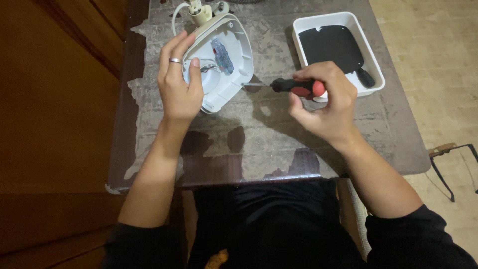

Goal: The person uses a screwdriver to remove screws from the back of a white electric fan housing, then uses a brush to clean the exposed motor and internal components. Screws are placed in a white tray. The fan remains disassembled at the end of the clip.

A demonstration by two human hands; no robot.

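The left hand (178, 89), wearing a silver ring, is gripping the white, rounded-triangular plastic appliance housing (226, 65) by its left edge, fingers (172, 47) curling over the rim and thumb pressing on the inner surface. The housing is lying open side up at the far middle of the worn, peeling grey-brown desk (259, 144), showing a small blue circuit board (222, 56) and some wiring inside. A white cord with a plug fitting (199, 12) is sitting just beyond it at the far edge.

The right hand (326, 99) is closing its fingers around the red-and-black handle of a screwdriver (294, 87), holding it roughly level; the thin metal shaft is pointing left with its tip touching the housing's right rim.

Just behind the right hand, a white rectangular plastic tray (378, 79) is holding a flat black panel (331, 45) with a short handle. A pair of dark-framed glasses (450, 164) is lying on the pale tiled floor to the right.
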